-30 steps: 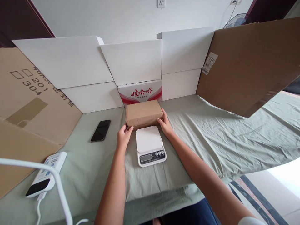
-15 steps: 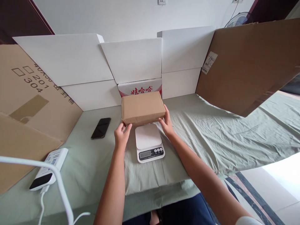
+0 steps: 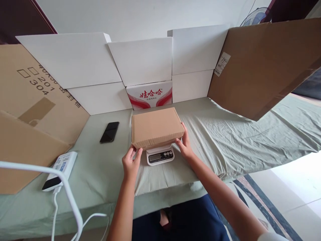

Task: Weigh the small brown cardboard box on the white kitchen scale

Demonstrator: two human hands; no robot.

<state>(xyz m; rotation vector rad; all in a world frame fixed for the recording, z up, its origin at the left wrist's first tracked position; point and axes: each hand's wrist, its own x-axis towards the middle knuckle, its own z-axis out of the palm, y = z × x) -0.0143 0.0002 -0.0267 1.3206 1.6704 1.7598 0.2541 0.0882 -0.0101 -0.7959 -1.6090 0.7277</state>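
Observation:
A brown cardboard box is held between my two hands, over the plate of a white kitchen scale. My left hand grips its near left corner, with thumb in front and fingers underneath. At the near right corner, my right hand holds the box with thumb in front and fingers along the side. The scale's display and buttons show below the box; its plate is mostly hidden. Whether the box touches the plate I cannot tell.
Left of the box lies a black phone. A white power bank with a cable sits farther left, near a curved white tube. White boxes and a red-and-white carton line the back; large cardboard stands right.
Both hands have brought the cardboard box down and nearer to me, over the scale. The box now covers most of the plate, and the red-and-white carton behind shows more fully.

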